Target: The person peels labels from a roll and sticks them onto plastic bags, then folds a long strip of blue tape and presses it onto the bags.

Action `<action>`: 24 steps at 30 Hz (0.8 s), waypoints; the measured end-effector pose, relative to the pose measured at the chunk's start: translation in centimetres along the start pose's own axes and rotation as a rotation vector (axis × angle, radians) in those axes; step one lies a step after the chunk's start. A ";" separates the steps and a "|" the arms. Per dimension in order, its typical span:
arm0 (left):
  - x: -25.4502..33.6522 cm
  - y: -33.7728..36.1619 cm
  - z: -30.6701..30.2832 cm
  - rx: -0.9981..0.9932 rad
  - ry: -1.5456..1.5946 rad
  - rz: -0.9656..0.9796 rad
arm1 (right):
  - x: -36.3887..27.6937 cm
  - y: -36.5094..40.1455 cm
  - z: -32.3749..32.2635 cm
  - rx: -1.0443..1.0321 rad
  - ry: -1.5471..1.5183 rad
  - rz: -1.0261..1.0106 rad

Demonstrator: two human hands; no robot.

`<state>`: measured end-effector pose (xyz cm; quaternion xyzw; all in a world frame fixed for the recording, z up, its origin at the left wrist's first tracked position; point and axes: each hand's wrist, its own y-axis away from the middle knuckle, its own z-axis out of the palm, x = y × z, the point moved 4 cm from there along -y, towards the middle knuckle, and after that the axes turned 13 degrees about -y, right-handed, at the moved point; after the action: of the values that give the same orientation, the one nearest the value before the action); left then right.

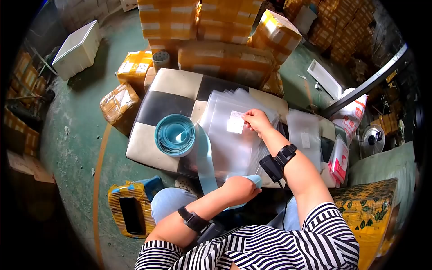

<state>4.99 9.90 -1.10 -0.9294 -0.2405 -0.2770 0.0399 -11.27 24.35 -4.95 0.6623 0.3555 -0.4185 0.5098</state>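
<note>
My right hand (257, 121) pinches the edge of a white label (236, 122) that lies against a stack of clear plastic bags (229, 150). Closer to my body, my left hand (240, 191) is closed around the light blue strip (205, 157), which runs back to a blue roll (175, 135). That roll rests on the left part of a black and cream checkered bench (168, 105). More clear bags (304, 135) with a pale label lie on the bench's right side.
Taped cartons (227, 60) stand behind the bench, with smaller boxes (119, 103) at its left. A white foam box (78, 51) sits on the floor. A phone (130, 216) lies on a yellow-taped box at lower left. A dark pole slants at right.
</note>
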 end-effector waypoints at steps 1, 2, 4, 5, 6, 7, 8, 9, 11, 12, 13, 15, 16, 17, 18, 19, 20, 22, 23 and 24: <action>0.1 0.1 -0.4 0.009 0.012 0.003 | 0.2 -0.2 0.0 0.013 -0.005 -0.003; 0.2 0.2 -0.6 0.019 0.024 0.005 | 0.4 -0.2 0.0 0.027 0.002 0.001; 0.3 0.2 -0.7 0.006 0.020 0.011 | 0.8 -0.4 -0.2 0.053 0.017 0.008; 0.3 0.3 -0.7 -0.001 0.017 0.013 | 1.1 -0.5 -0.2 0.051 0.039 0.019; 0.3 0.3 -0.6 0.006 0.016 0.016 | 1.4 -0.7 -0.2 0.050 0.060 0.029; 0.3 0.4 -0.5 0.013 0.014 0.020 | 1.8 -1.0 -0.3 0.049 0.081 0.039; 0.3 0.4 -0.5 0.021 0.012 0.024 | 1.9 -1.2 -0.2 0.068 0.266 -0.047; 0.3 0.4 -0.5 0.003 -0.002 0.030 | 1.8 -1.4 -0.1 0.089 0.451 -0.135; 0.4 0.3 -0.6 -0.032 -0.037 0.046 | 1.0 -0.9 0.2 0.121 0.688 -0.207; 0.4 0.3 -0.7 -0.018 -0.036 0.045 | 0.7 -0.7 0.3 0.130 0.742 -0.190; 0.3 0.3 -0.5 -0.003 -0.036 0.044 | 0.4 -0.4 0.4 0.139 0.796 -0.174; 0.3 0.3 -0.3 0.013 -0.032 0.038 | -0.4 0.1 0.5 0.207 0.927 -0.248; 0.3 0.3 -0.3 0.013 -0.029 0.033 | -1.2 0.6 0.3 0.234 0.966 -0.256; 0.3 0.4 -0.2 0.014 -0.027 0.029 | -1.7 1.1 0.2 0.261 1.004 -0.263; 0.3 0.4 0.1 -0.004 -0.035 0.030 | -2.1 1.5 0.0 0.260 0.899 -0.414; 0.3 0.4 0.3 -0.020 -0.044 0.029 | -2.1 2.0 -0.2 0.253 0.791 -0.564; 0.2 0.3 0.3 -0.031 -0.056 0.025 | -2.1 2.4 -0.3 0.242 0.677 -0.717; 0.4 0.4 -0.9 -0.071 -0.051 -0.007 | -1.0 3.3 1.0 0.142 0.712 -0.917; 0.6 0.6 -0.8 -0.042 -0.021 -0.013 | -0.3 3.6 1.7 0.019 0.661 -0.966; 0.0 0.0 1.1 0.033 0.003 0.017 | 0.5 3.8 2.4 -0.012 0.666 -1.020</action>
<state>5.55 10.10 -2.03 -0.9302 -0.2371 -0.2740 0.0579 -8.07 21.20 -4.29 0.5008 0.7708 -0.3781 0.1100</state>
